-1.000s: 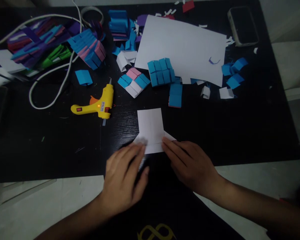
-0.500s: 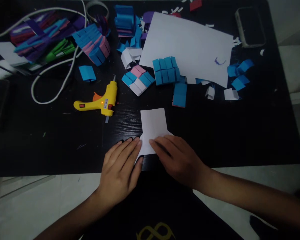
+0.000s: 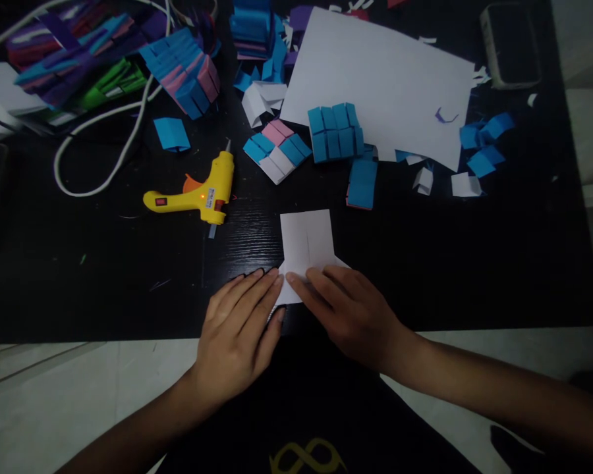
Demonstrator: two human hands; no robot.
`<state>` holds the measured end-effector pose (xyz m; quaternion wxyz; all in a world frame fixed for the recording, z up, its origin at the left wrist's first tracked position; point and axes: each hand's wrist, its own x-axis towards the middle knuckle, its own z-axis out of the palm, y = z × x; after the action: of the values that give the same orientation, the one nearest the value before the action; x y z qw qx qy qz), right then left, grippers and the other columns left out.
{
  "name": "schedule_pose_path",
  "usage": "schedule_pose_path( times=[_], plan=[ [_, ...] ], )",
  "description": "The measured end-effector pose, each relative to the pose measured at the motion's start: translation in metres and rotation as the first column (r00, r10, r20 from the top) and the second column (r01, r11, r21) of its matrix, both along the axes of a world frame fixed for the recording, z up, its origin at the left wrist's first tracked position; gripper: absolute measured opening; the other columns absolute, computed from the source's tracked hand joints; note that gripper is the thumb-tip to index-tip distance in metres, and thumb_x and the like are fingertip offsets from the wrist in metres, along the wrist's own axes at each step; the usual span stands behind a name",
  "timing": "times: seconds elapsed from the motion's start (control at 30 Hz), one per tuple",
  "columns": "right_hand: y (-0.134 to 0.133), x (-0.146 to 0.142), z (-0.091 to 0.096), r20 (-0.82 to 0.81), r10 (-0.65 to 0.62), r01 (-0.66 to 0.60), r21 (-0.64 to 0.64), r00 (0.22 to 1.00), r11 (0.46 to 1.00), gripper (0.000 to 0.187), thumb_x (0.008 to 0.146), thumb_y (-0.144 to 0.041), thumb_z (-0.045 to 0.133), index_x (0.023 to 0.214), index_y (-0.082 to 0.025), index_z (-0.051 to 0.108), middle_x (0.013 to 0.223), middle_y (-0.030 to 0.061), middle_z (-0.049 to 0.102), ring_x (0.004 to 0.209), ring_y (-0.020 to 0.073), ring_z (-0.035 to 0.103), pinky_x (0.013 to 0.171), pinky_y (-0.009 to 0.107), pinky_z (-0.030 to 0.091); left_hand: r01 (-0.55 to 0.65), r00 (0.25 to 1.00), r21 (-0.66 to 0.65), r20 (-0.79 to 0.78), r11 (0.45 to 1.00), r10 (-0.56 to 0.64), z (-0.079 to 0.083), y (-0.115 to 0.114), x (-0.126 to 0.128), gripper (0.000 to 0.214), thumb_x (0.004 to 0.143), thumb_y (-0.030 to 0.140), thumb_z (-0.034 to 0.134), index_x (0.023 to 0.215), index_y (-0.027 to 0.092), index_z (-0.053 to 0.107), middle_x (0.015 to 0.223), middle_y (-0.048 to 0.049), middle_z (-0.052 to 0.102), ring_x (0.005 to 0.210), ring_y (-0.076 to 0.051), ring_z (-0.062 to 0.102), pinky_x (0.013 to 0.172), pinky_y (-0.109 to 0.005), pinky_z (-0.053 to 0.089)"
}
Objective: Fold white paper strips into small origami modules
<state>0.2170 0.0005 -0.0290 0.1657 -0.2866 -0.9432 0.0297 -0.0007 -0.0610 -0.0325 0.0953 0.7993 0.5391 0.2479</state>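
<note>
A folded piece of white paper [image 3: 307,238] lies flat near the front edge of the black table, a crease running up its middle. My left hand [image 3: 240,326] rests flat with fingers stretched out, its fingertips on the paper's left corner. My right hand [image 3: 348,309] lies over the lower right part, index fingertip pressing the paper close to the left fingers. Neither hand grasps it; both are open. Part of the paper's lower right side is hidden under my right hand.
Left of the paper lies a yellow glue gun [image 3: 212,194] with a lit orange light. Behind are woven blue, pink and white paper blocks [image 3: 277,151], a blue block [image 3: 335,131], a large white sheet [image 3: 385,72], a white cable [image 3: 99,192] and a phone [image 3: 511,46].
My right index fingertip has slid left along the paper toward my left hand. My left hand stays in place. The view has shifted slightly.
</note>
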Motion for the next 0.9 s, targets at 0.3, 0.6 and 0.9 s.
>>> schedule_pose_path(
  times=[0.3, 0.6, 0.9],
  plan=[
    [-0.001, -0.002, -0.002, 0.009, -0.015, 0.015, -0.019, 1.0, 1.0, 0.041, 0.098, -0.006, 0.056, 0.139, -0.001, 0.059, 0.119, 0.014, 0.071, 0.103, 0.0252, 0.059, 0.085, 0.039, 0.058, -0.014, 1.0, -0.006, 0.007, 1.0, 0.014, -0.001, 0.0, 0.001, 0.047, 0.092, 0.013, 0.068, 0.138, 0.014, 0.059, 0.134, -0.0124, 0.071, 0.125, -0.028, 0.065, 0.108, -0.049, 0.049],
    [0.009, -0.013, 0.004, -0.072, -0.057, 0.055, -0.038, 0.996, 0.998, 0.028, 0.096, -0.005, 0.061, 0.123, -0.004, 0.07, 0.106, 0.0121, 0.076, 0.09, 0.0225, 0.066, 0.076, 0.036, 0.06, -0.022, 1.0, -0.027, -0.001, 0.999, 0.022, 0.0, -0.001, 0.0, 0.05, 0.092, 0.014, 0.067, 0.14, 0.016, 0.057, 0.136, -0.0107, 0.069, 0.126, -0.028, 0.065, 0.11, -0.048, 0.049],
    [0.007, -0.02, 0.001, -0.05, -0.105, 0.104, -0.024, 0.993, 0.994, 0.035, 0.094, -0.011, 0.068, 0.129, -0.003, 0.066, 0.105, 0.0105, 0.076, 0.088, 0.0211, 0.065, 0.074, 0.035, 0.056, -0.021, 0.999, -0.004, 0.03, 1.0, 0.021, -0.004, 0.0, 0.001, 0.045, 0.09, 0.013, 0.069, 0.135, 0.01, 0.062, 0.134, -0.0133, 0.071, 0.126, -0.027, 0.064, 0.112, -0.046, 0.047]
  ],
)
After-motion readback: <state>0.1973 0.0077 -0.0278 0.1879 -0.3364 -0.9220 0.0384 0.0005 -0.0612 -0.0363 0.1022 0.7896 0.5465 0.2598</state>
